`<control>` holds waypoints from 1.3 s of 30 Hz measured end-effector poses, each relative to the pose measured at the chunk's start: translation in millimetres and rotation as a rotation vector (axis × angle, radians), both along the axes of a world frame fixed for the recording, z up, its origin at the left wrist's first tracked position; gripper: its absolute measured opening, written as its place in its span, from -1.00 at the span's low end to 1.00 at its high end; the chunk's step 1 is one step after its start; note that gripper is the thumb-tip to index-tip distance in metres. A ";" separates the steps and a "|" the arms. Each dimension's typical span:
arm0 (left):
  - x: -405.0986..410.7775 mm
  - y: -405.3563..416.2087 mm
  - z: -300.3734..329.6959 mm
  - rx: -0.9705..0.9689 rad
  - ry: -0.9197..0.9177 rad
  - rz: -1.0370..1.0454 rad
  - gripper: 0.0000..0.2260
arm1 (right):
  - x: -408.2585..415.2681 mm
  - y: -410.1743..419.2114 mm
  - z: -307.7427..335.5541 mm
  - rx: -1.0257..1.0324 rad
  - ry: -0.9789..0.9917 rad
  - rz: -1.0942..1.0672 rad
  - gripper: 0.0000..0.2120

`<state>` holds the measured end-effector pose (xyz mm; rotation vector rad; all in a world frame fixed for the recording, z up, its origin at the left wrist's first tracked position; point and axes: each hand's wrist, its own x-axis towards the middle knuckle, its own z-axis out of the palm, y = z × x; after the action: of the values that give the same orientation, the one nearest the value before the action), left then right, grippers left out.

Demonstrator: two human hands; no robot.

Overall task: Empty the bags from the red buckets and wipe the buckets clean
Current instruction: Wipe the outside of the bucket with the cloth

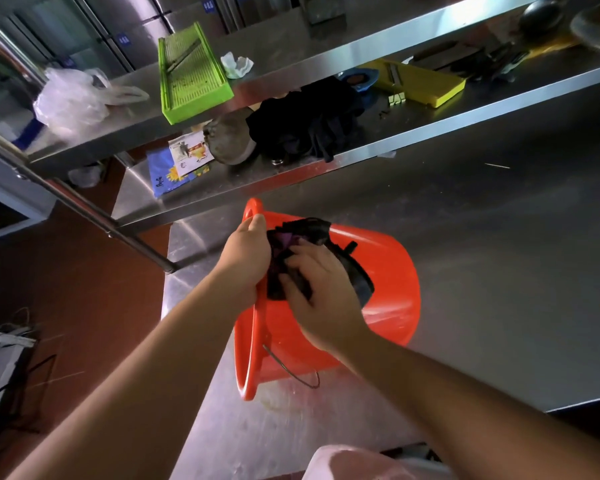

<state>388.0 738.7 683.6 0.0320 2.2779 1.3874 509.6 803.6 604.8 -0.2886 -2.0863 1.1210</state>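
A red bucket (388,282) lies on its side on the steel table (499,271), its mouth toward the left and its wire handle hanging below. My left hand (246,254) grips the bucket's rim at the top of the mouth. My right hand (321,294) holds a dark cloth (302,233) bunched against the bucket's outer wall near the rim. The inside of the bucket is hidden from view.
A two-level steel shelf stands behind the bucket. On it are a green slicer (191,74), a yellow slicer (420,83), a clear plastic bag (73,98), dark fabric (309,123) and paper packets (181,164). The table's left edge drops to a red floor (66,271).
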 end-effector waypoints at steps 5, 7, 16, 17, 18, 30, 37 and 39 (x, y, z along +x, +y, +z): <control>-16.5 -17.0 -0.6 0.007 -0.100 0.094 -0.40 | 33.6 35.9 -59.8 0.072 -0.036 -0.204 -0.85; -21.1 -21.9 -2.2 0.016 -0.128 0.143 -0.43 | 46.3 60.3 -77.9 0.003 -0.123 -0.331 -0.82; -21.3 -16.2 -2.5 -0.063 -0.080 0.209 -0.42 | 56.1 103.4 -85.0 -0.651 -0.380 -0.551 -0.92; -21.3 -14.9 0.7 -0.083 -0.061 0.224 -0.45 | 55.6 102.9 -83.4 -0.668 -0.379 -0.563 -0.93; -22.5 -13.8 3.0 -0.087 -0.060 0.231 -0.49 | 54.9 102.3 -81.9 -0.686 -0.373 -0.573 -0.92; 15.0 -22.4 -0.1 0.001 0.041 -0.038 -0.64 | 51.7 113.6 -66.8 -0.597 -0.484 -0.550 -0.78; 4.2 1.5 -0.7 -0.095 0.108 -0.052 -0.59 | 8.7 10.6 6.3 -0.239 -0.095 -0.216 -0.93; -1.4 4.3 1.6 -0.098 0.062 -0.022 -0.57 | -2.3 -16.3 23.8 -0.305 -0.021 -0.067 -0.96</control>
<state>386.6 743.0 685.2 0.0693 2.3865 1.2784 507.3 787.4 628.5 -0.5145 -1.9046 1.3996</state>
